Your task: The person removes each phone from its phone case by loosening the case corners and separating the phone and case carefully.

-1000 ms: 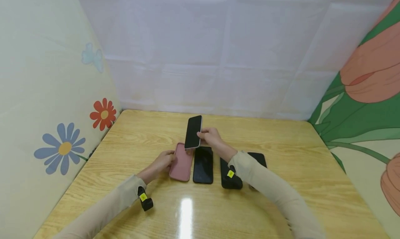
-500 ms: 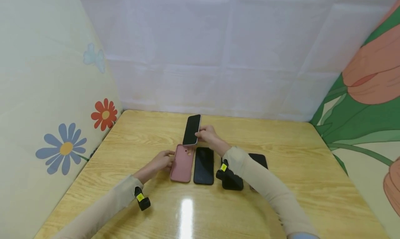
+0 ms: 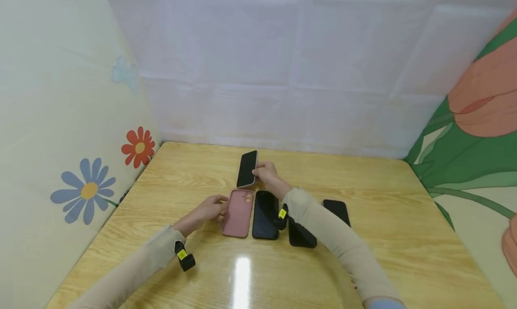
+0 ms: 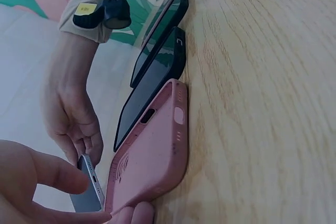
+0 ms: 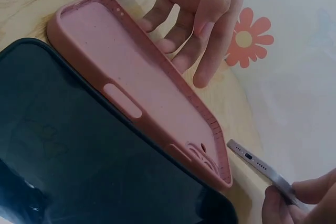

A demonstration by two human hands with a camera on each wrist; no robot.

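Here's the pink case [image 3: 237, 217], flat on the bench [image 3: 387, 219], hollow side up, its camera cutout at the far end, and just beyond that end, apart from it, there's the phone [image 3: 247, 167]: dark screen, slim silvery edge, tilted up, charging-port end towards the case!

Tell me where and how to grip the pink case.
Probably grip the pink case by its left long wall, from the left: it lies open side up so that wall stands proud, and the dark phone close along its right leaves little finger room.
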